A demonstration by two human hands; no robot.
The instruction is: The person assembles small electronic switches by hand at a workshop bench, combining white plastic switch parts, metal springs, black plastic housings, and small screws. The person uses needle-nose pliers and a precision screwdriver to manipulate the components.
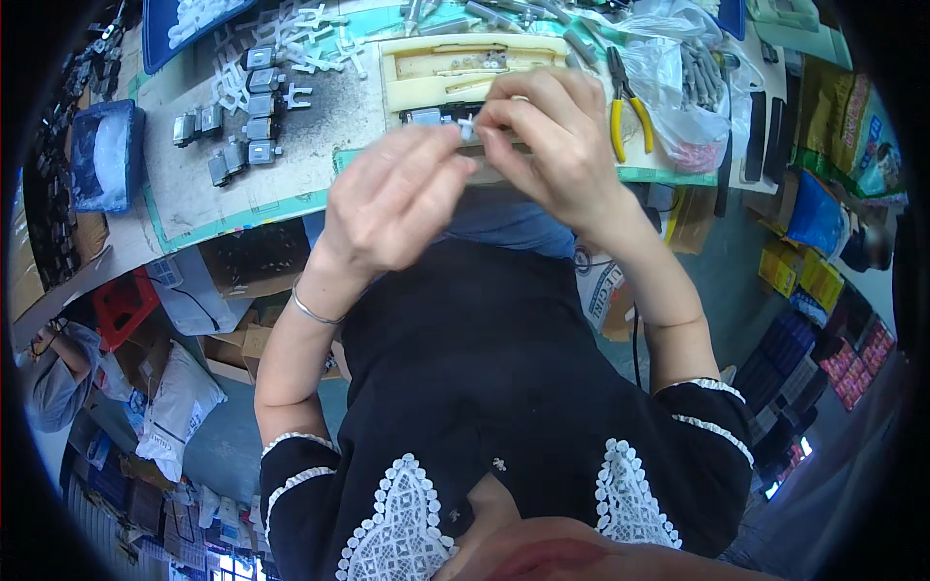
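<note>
My right hand [557, 145] is closed in a pinch at the near side of the cream fixture block [475, 44]. A small white plastic part [466, 129] shows at its fingertips. Close beside it, my left hand [392, 198] has its fingers curled together, smeared by motion; whatever they hold is hidden. Behind the left fingers, a grey small motor [423, 116] sits at a dark slot along the block's near edge. To the right of my right hand lie yellow-handled pliers [630, 116], jaws pointing away.
Several small grey motors [262, 105] stand left of the block, with loose white forked parts [310, 53] behind them. A blue tray [107, 155] sits at the far left. Clear plastic bags [678, 58] with grey parts lie right. Another person [60, 378] is at lower left.
</note>
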